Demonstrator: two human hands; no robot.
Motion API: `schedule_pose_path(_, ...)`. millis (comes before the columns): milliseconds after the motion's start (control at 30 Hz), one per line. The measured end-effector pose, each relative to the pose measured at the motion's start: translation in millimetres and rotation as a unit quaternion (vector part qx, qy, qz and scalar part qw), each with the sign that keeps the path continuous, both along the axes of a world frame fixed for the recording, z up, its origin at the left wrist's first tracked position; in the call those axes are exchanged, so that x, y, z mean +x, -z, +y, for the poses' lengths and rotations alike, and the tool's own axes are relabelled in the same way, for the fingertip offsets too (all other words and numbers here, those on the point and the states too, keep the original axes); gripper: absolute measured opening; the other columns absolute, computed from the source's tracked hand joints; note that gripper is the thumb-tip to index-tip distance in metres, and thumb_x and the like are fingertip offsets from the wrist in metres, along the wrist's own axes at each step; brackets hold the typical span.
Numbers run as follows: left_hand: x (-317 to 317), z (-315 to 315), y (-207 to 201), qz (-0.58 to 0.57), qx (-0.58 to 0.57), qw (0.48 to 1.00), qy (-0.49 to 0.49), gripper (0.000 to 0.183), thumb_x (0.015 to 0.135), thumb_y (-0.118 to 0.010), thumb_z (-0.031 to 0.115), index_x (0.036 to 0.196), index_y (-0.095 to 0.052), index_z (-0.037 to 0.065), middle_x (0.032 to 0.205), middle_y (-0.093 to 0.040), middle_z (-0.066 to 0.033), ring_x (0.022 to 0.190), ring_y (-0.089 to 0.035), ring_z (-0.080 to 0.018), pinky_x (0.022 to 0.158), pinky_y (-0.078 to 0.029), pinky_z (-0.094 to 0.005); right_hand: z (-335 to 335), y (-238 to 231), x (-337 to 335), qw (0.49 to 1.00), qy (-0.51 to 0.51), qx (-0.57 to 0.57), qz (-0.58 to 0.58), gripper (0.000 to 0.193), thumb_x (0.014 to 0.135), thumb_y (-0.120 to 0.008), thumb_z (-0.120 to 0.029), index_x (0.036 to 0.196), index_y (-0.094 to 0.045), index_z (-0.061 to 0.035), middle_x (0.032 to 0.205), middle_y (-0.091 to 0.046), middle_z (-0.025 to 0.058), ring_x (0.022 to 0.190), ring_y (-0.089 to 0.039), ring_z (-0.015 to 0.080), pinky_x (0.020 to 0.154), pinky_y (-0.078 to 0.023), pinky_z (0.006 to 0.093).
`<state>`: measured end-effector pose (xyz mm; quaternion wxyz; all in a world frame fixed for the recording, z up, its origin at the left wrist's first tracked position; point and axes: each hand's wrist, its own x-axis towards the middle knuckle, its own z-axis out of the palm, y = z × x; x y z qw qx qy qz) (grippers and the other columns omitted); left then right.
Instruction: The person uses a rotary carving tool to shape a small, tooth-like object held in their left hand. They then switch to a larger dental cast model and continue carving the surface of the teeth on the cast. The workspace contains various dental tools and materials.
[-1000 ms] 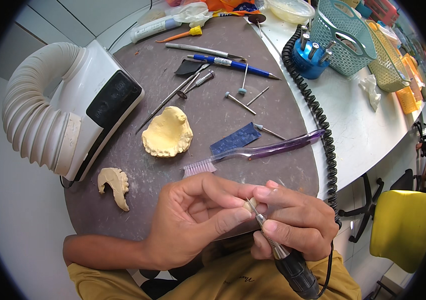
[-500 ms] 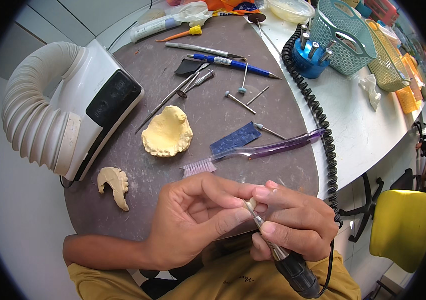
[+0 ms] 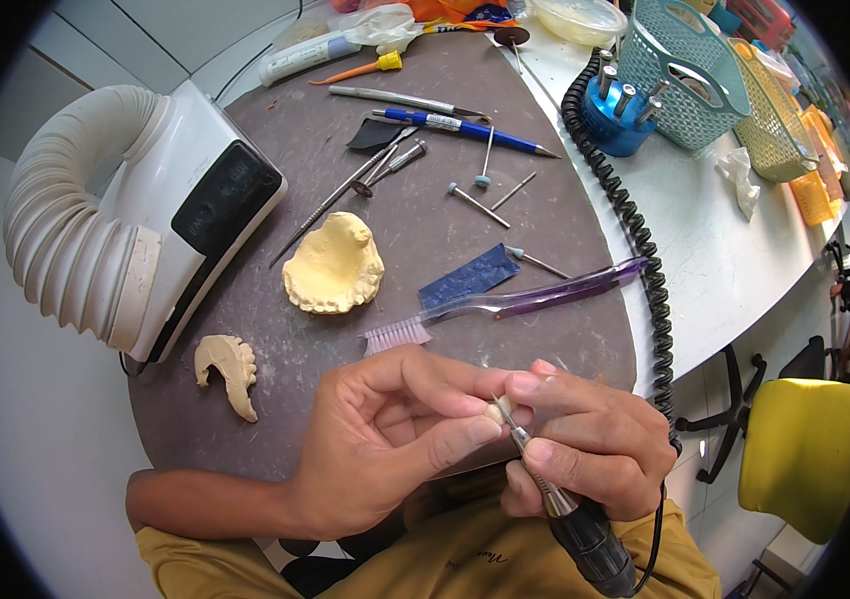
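Note:
Between the thumb and fingertips of my left hand (image 3: pixel 395 429) is a small cream dental crown (image 3: pixel 497 409), partly covered by the fingers. My right hand (image 3: pixel 594 434) grips a rotary handpiece (image 3: pixel 566 514) with a black body and a silver neck. The thin bur at its tip lies against or just over the crown; the exact contact is too small to tell. Fingers of both hands meet at the crown. Beyond them on the brown mat lie a purple toothbrush (image 3: pixel 515 301) and a yellowish plaster dental cast (image 3: pixel 333 265). A smaller beige cast piece (image 3: pixel 229 371) rests farther left.
A white dust extractor (image 3: pixel 210 190) with a ribbed hose stands at the left. Several burs, a blue pencil (image 3: pixel 465 131) and a blue abrasive strip (image 3: pixel 470 276) lie on the mat (image 3: pixel 545 225). A coiled black cord (image 3: pixel 634 210), blue bur holder (image 3: pixel 619 115) and teal basket (image 3: pixel 684 80) are rightward.
The handpiece has shifted slightly, and its bur tip now shows more plainly across the crown. The crown looks turned a little in my left fingers. Everything on the mat stays put.

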<state>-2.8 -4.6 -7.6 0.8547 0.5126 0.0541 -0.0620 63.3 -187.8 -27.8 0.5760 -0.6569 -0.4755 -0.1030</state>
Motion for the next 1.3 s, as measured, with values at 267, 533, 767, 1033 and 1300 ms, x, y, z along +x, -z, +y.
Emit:
schedule_pose_path(267,0.4,-0.7,0.3,-0.010,-0.004,1.000,-0.002,0.016,0.087,-0.060,-0.011,0.095,-0.052,0.001,0.115,-0.061,-0.0273,0.107,-0.064,-0.0267,0.095,-0.054,-0.0371,1.3,1.3,0.4,1.000,0.000,0.005,-0.013,0.030,0.078,-0.077,-0.007,0.103,-0.061,0.0007,0.088,-0.067,0.0141,0.099,-0.068,0.0359,0.085,-0.058,0.0477)
schedule_pose_path(533,0.5,-0.5,0.9,-0.022,0.007,1.000,0.000,0.017,0.086,-0.059,-0.012,0.095,-0.052,0.000,0.116,-0.060,-0.0278,0.107,-0.064,-0.0270,0.095,-0.054,-0.0370,1.0,1.7,0.8,1.000,-0.001,0.006,-0.015,0.029,0.079,-0.077,-0.007,0.102,-0.061,0.0012,0.089,-0.067,0.0143,0.099,-0.068,0.0361,0.084,-0.059,0.0478)
schedule_pose_path(767,1.5,-1.4,0.2,-0.022,-0.002,1.000,-0.001,0.017,0.085,-0.059,-0.013,0.094,-0.051,-0.001,0.115,-0.060,-0.0275,0.107,-0.064,-0.0270,0.094,-0.055,-0.0361,0.3,1.7,-0.2,1.000,-0.001,0.006,-0.001,0.031,0.078,-0.077,-0.009,0.103,-0.061,0.0006,0.088,-0.066,0.0136,0.099,-0.068,0.0352,0.084,-0.059,0.0470)
schedule_pose_path(1033,-1.0,1.5,4.6,-0.032,-0.034,0.999,0.008,0.014,0.087,-0.060,-0.011,0.099,-0.059,-0.004,0.119,-0.060,-0.0267,0.115,-0.059,-0.0278,0.099,-0.051,-0.0378,-0.6,-0.3,0.3,1.000,-0.001,-0.003,-0.004,0.031,0.079,-0.077,-0.009,0.104,-0.061,0.0004,0.089,-0.066,0.0142,0.100,-0.068,0.0350,0.085,-0.059,0.0466)
schedule_pose_path(1300,-1.1,1.4,4.5,-0.032,-0.034,0.999,0.008,0.014,0.087,-0.060,-0.011,0.098,-0.059,-0.004,0.119,-0.060,-0.0266,0.113,-0.061,-0.0265,0.098,-0.051,-0.0370,-0.8,-1.9,0.4,1.000,-0.003,-0.002,0.008,0.030,0.079,-0.077,-0.010,0.103,-0.061,0.0002,0.089,-0.067,0.0144,0.100,-0.068,0.0346,0.085,-0.059,0.0471)
